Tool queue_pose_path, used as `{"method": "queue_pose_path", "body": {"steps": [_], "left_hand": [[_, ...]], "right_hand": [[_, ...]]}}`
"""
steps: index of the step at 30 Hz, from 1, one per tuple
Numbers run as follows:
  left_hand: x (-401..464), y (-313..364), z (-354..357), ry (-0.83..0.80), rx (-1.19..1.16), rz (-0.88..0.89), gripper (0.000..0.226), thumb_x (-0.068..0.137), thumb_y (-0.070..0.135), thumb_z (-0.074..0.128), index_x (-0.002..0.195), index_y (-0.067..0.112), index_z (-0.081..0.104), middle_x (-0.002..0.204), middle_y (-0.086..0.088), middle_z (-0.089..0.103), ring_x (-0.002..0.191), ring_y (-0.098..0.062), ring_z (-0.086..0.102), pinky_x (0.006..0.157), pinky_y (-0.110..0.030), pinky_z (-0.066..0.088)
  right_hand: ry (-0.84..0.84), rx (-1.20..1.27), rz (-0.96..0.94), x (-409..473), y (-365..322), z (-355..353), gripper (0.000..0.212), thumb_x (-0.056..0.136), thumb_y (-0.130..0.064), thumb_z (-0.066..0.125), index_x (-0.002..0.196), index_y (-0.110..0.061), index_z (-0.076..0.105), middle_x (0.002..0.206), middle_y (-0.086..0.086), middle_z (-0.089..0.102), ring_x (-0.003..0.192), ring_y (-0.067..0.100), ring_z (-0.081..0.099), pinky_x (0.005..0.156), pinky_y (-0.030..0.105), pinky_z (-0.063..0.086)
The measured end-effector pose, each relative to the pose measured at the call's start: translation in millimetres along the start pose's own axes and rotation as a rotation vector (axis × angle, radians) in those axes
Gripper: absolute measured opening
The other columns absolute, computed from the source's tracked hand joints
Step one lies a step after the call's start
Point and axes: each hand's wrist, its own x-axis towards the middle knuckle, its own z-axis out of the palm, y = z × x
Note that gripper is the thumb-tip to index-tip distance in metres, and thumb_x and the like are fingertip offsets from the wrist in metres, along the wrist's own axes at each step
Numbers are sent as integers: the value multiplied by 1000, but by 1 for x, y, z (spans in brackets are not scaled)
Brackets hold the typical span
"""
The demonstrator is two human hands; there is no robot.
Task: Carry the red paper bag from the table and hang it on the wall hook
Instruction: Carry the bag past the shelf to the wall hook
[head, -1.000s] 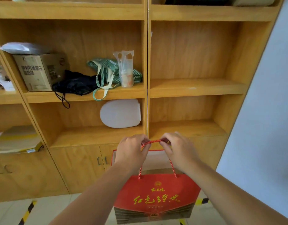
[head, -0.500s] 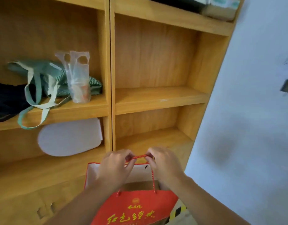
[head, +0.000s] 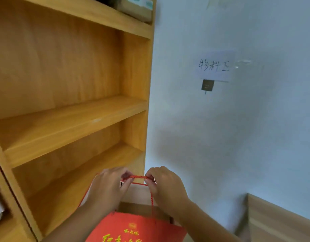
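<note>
Stood at far left: wooden shelving [head: 72,109]. Low in centre, left hand [head: 108,186] and right hand [head: 165,185], each grip pinched shut on the red cord handles [head: 138,179] stretched between them. Hung just beneath: red paper bag [head: 133,227]. Higher right, on the wall [head: 255,137]: handwritten paper sign [head: 214,66] directly above dark wall hook [head: 207,85], well apart from bag.

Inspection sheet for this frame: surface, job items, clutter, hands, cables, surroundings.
Surface: no table in view.
Job's things: red paper bag hangs by its red cord handles, below and left of the dark wall hook; not hung yet.
Clutter: boxes on the top shelf.
Grippers: left hand and right hand each pinch the handles.
Cables: nothing seen.
Surroundings: wooden shelf unit on the left, handwritten paper sign above the hook, wooden board lower right.
</note>
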Motion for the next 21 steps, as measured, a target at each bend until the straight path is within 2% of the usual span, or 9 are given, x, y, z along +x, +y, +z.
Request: {"method": "queue_pose_path", "body": {"steps": [3, 6, 8, 11, 15, 21], "left_hand": [[34, 17, 25, -30, -89, 51, 4, 85, 34, 75, 83, 34, 71, 78, 21, 71, 75, -3, 60, 63, -16, 38], [68, 34, 50, -61, -144, 92, 6, 84, 33, 75, 83, 36, 71, 75, 25, 68, 73, 8, 54, 63, -10, 33], [92, 46, 65, -84, -180, 119, 5, 86, 34, 73, 84, 37, 70, 75, 26, 68, 76, 8, 58, 63, -12, 37], [127, 66, 84, -92, -242, 174, 3, 88, 35, 71, 86, 36, 69, 78, 23, 69, 81, 1, 63, 67, -23, 47], [171, 83, 104, -86, -303, 221, 2, 89, 38, 68, 89, 36, 69, 80, 22, 71, 84, -1, 65, 70, -25, 51], [249, 92, 143, -118, -364, 296, 7, 91, 40, 67, 96, 36, 69, 86, 20, 71, 88, -6, 64, 76, -31, 56]], "right_hand": [[40, -26, 42, 8, 32, -10, 17, 100, -34, 52, 105, -26, 66, 98, -4, 66, 87, 15, 58, 75, 28, 45], [84, -67, 70, 18, 65, -19, 17, 100, -32, 53, 104, -24, 67, 97, -6, 68, 87, 16, 58, 75, 28, 43], [125, -85, 101, 28, 85, -29, 15, 99, -31, 55, 102, -24, 68, 95, -7, 69, 86, 16, 58, 74, 27, 43], [180, -154, 120, 46, 115, -43, 13, 98, -30, 57, 97, -24, 69, 91, -9, 70, 83, 14, 57, 78, 27, 41], [204, -154, 176, 77, 151, -63, 12, 97, -32, 60, 97, -27, 71, 89, -12, 71, 82, 10, 61, 85, 30, 45], [243, -61, 285, 131, 201, -73, 3, 92, -27, 68, 92, -27, 71, 80, -13, 71, 74, 3, 63, 70, 21, 51]]}}
